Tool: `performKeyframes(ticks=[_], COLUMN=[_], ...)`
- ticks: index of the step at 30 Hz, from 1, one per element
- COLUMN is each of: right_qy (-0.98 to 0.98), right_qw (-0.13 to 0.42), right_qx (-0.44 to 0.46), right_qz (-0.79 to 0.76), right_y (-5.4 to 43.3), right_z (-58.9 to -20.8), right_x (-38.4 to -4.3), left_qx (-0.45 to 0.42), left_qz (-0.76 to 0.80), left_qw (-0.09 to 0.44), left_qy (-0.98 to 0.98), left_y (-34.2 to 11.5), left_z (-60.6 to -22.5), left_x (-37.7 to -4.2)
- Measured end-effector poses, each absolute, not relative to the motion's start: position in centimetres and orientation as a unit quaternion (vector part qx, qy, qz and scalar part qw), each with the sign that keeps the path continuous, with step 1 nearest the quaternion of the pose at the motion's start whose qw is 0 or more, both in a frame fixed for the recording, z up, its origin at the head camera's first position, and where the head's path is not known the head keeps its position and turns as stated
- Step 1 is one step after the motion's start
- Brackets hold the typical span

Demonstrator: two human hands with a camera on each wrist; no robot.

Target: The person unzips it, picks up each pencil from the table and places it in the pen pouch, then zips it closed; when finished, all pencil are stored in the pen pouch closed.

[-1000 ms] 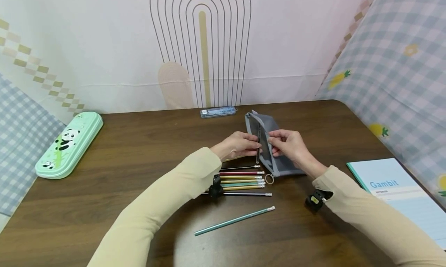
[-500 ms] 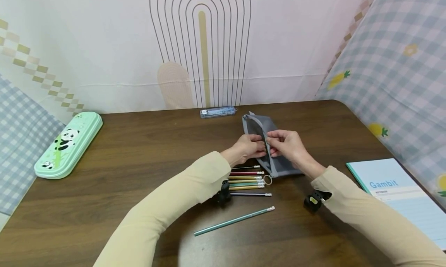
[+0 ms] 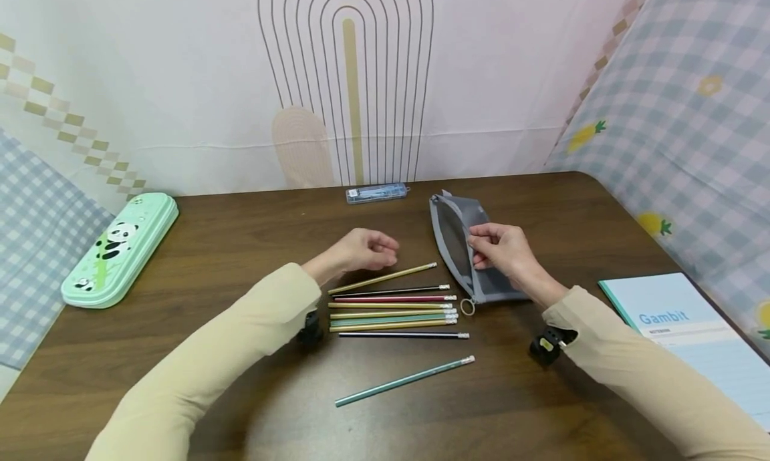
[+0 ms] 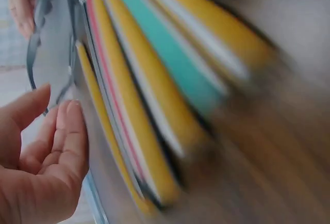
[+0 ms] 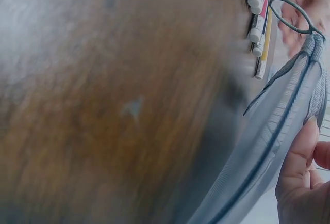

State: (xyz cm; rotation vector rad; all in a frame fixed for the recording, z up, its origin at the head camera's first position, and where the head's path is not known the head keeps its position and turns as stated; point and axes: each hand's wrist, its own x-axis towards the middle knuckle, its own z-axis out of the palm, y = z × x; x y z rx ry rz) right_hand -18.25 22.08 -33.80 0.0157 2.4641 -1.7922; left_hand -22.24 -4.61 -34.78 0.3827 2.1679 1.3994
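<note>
1. Pale cloth with arch lines [image 3: 505, 73] hangs behind the far edge of the brown worktop [image 3: 240, 240]. Near the left edge lies a mint-green panda case [image 3: 120, 250]; by the far edge, a small blue box [image 3: 377, 193]; by the right edge, a notebook [image 3: 680, 314].

2. One second ago, the left hand [image 3: 363, 248] held a dark pencil at the mouth of the grey pouch [image 3: 494, 286]. Now this hand is withdrawn from it, near the gold pencil [image 3: 381, 278]; its fingers are loosely bent, apart from the thumb, and hold nothing.

3. I judge from this that the dark pencil is now inside the pouch, although I cannot see it there. More pencils [image 3: 391, 305] remain outside, in a row, and one teal pencil [image 3: 405, 381] lies alone, closer to the near edge.

4. Right of the worktop's middle, the right hand [image 3: 500, 247] pinches the pouch by the rim of its opening.

5. As for its look, the pouch is soft, partly see-through, unzipped and gaping toward the left edge, with a zipper ring [image 3: 467, 306] at its near end.
</note>
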Motion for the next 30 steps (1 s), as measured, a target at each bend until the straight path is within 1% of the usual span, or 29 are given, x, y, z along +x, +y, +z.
performKeyframes(ticks=[4, 8, 14, 21, 24, 30], right_qy=[0.808, 0.808, 0.806, 0.808, 0.804, 0.803], right_qw=[0.05, 0.05, 0.053, 0.054, 0.051, 0.051], right_qx=[0.007, 0.007, 0.006, 0.01, 0.008, 0.01], right_qz=[-0.587, -0.587, -0.59, -0.587, -0.592, -0.594], right_y=[22.2, 22.2, 22.2, 22.0, 22.0, 21.9], right_z=[-33.8, -33.8, -33.9, -34.0, -33.9, -34.0], right_x=[-18.2, -18.1, -18.1, -18.2, -18.2, -18.2], left_qx=[0.206, 0.241, 0.264, 0.262, 0.242, 0.151], left_qz=[0.407, 0.339, 0.271, 0.273, 0.328, 0.492], left_qw=[0.235, 0.204, 0.177, 0.177, 0.205, 0.324], left_qy=[0.858, 0.886, 0.909, 0.909, 0.89, 0.794], left_y=[-6.5, -6.9, -6.8, -7.0, -6.5, -3.9], left_z=[-35.1, -35.0, -34.6, -34.0, -33.8, -33.7], left_x=[-21.8, -21.4, -21.3, -22.3, -22.7, -22.8])
